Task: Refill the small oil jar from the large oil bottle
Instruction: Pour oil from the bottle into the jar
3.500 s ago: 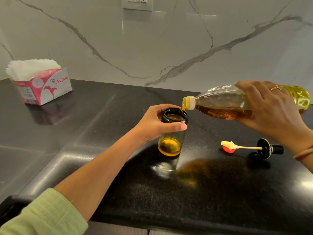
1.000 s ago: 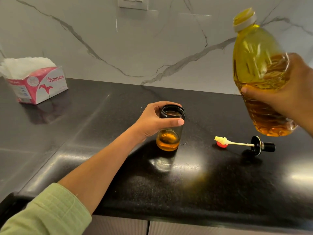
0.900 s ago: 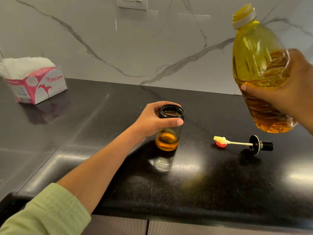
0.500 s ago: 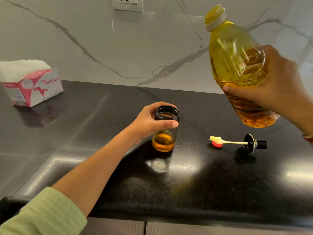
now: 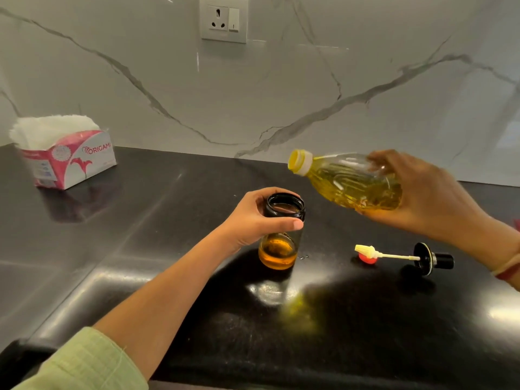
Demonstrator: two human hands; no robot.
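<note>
The small glass oil jar stands upright on the black counter, open at the top, with amber oil in its lower part. My left hand grips it around the dark rim. The large plastic oil bottle is tilted nearly level in the air, its open yellow mouth pointing left, a little above and to the right of the jar's opening. My right hand grips the bottle's body from the right. No oil stream shows between them.
The jar's black lid with its brush stick lies on the counter to the right, next to a small red cap. A pink tissue box sits at the back left. A wall socket is above.
The bottle went from pouring to upright, lifted high at the right; now it has come down and tilted back toward the jar. My left hand kept its hold on the jar.
</note>
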